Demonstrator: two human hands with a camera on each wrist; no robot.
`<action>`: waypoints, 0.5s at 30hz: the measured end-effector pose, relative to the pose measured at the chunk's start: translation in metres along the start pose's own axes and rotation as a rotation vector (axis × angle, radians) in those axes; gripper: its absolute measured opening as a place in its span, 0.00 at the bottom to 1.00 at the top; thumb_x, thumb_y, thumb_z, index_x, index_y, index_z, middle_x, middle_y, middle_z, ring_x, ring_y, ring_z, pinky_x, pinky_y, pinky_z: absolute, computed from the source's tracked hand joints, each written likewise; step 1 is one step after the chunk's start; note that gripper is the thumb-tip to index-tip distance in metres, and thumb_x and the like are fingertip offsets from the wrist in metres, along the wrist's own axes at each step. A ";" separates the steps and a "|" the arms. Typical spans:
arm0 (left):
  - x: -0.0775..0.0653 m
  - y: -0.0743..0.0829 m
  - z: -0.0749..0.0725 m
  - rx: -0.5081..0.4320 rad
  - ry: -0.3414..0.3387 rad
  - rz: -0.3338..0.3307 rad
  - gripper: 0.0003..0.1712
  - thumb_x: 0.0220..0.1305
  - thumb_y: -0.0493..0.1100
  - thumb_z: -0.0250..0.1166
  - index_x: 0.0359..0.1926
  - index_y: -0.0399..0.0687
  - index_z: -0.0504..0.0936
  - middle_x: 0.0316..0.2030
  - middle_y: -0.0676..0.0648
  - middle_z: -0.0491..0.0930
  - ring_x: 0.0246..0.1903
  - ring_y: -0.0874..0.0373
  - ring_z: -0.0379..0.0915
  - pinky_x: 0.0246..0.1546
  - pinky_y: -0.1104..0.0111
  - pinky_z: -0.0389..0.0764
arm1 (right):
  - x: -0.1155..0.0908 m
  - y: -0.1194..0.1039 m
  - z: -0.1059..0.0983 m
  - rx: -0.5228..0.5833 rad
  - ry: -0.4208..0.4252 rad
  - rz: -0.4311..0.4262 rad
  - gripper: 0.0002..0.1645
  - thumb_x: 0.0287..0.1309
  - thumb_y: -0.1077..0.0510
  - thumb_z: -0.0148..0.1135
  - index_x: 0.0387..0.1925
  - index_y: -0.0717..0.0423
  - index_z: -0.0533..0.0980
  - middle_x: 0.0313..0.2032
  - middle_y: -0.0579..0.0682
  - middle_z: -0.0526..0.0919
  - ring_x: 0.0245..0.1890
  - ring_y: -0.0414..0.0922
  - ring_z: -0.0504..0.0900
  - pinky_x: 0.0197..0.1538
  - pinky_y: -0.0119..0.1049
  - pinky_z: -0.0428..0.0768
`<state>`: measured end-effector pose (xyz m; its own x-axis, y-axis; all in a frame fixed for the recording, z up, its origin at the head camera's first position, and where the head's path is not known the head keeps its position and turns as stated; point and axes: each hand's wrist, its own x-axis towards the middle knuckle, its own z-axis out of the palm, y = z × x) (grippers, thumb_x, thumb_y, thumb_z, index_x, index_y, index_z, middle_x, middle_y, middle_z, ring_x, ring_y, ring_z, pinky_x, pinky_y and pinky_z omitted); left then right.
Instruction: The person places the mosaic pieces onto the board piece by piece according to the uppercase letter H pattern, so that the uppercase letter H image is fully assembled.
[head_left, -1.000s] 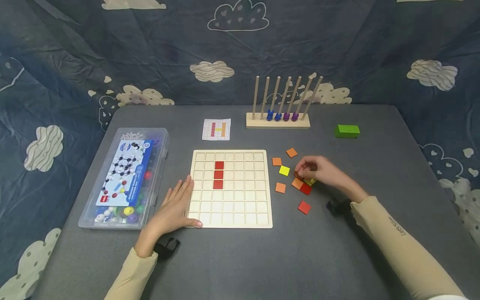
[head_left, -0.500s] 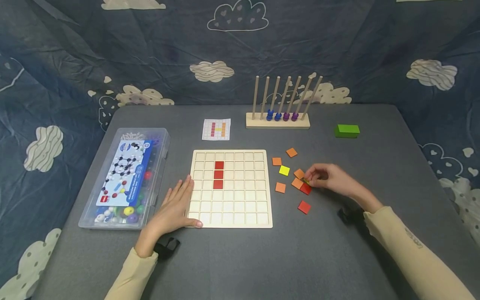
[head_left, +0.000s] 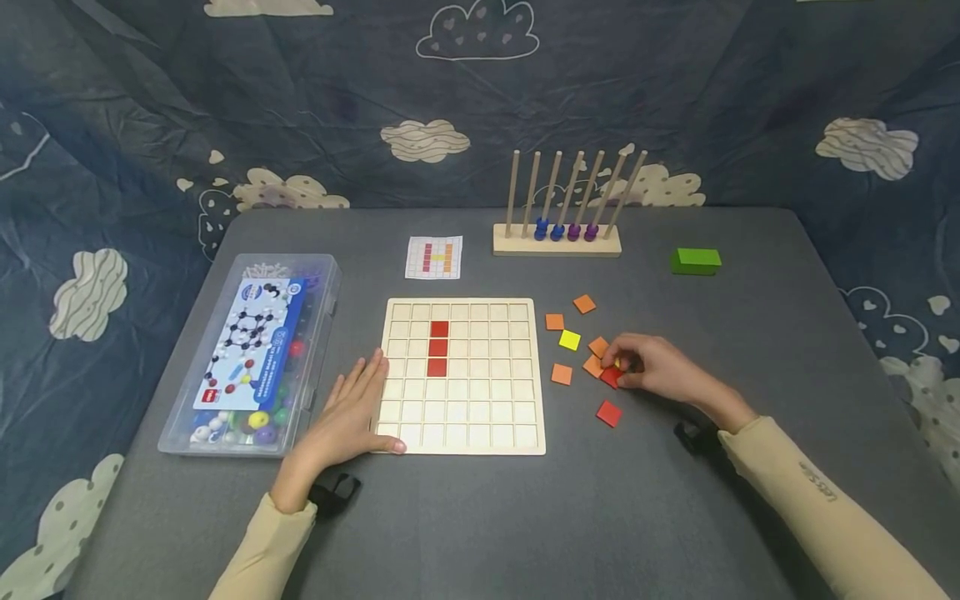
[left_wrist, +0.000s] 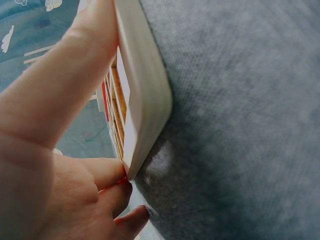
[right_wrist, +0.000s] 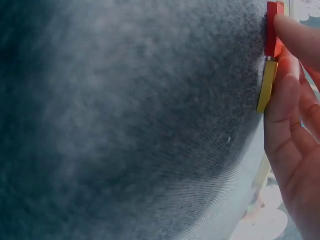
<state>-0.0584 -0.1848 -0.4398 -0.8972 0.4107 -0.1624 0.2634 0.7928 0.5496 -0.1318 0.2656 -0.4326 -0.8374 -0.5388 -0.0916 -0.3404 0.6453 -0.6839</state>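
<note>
The right hand (head_left: 648, 367) curls its fingers over a red tile (head_left: 611, 378) lying on the surface (head_left: 480, 533). Its thumb touches the tile's edge, but the forefinger's tip is tucked behind, so I cannot tell whether the grip is pinching it. A yellow tile (right_wrist: 267, 86) sits just beside, mostly covered by the hand in the head view. Two orange tiles (head_left: 592, 367) lie close by, the nearer partly hidden by the fingers.

The left hand (head_left: 345, 412) is spread on the left edge of a wooden board (head_left: 480, 412), covering part of the rim; the left wrist view shows the board almost edge-on, most squares out of sight behind the thumb. Three red squares (head_left: 438, 348) fill part of its third column.

Beyond the board lies a card (head_left: 433, 257) with a small coloured pattern. A plastic box (head_left: 172, 425) stands left, its contents partly hidden by the label. Both forearms are cut off by the frame.
</note>
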 end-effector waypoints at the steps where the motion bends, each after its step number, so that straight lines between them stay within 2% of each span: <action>1: 0.000 0.000 0.000 0.002 0.000 0.000 0.71 0.40 0.58 0.77 0.72 0.27 0.43 0.73 0.34 0.36 0.71 0.35 0.31 0.64 0.39 0.35 | 0.000 0.000 0.000 -0.006 0.002 -0.008 0.17 0.43 0.74 0.71 0.34 0.56 0.78 0.30 0.46 0.75 0.31 0.45 0.72 0.32 0.33 0.72; 6: 0.000 0.000 0.000 0.009 -0.001 0.002 0.71 0.40 0.59 0.77 0.72 0.27 0.43 0.73 0.33 0.37 0.70 0.35 0.31 0.64 0.39 0.35 | 0.002 -0.002 0.001 -0.058 -0.008 -0.032 0.15 0.45 0.75 0.68 0.31 0.56 0.77 0.26 0.43 0.74 0.28 0.42 0.71 0.31 0.33 0.71; 10: 0.000 0.000 0.000 0.012 -0.002 0.002 0.71 0.40 0.58 0.77 0.72 0.27 0.44 0.73 0.33 0.37 0.70 0.35 0.31 0.64 0.39 0.35 | 0.002 -0.004 0.000 -0.123 -0.007 -0.041 0.15 0.45 0.74 0.69 0.33 0.56 0.77 0.29 0.43 0.74 0.29 0.41 0.70 0.32 0.34 0.71; 15: 0.000 -0.001 0.000 0.014 0.001 0.006 0.71 0.40 0.58 0.77 0.72 0.28 0.44 0.73 0.33 0.37 0.71 0.35 0.31 0.64 0.39 0.35 | 0.003 -0.003 0.000 -0.120 0.002 -0.039 0.17 0.44 0.73 0.71 0.34 0.56 0.77 0.31 0.45 0.74 0.29 0.42 0.70 0.31 0.35 0.70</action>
<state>-0.0587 -0.1849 -0.4406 -0.8958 0.4152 -0.1584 0.2737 0.7964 0.5393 -0.1333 0.2618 -0.4311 -0.8235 -0.5637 -0.0647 -0.4213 0.6838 -0.5957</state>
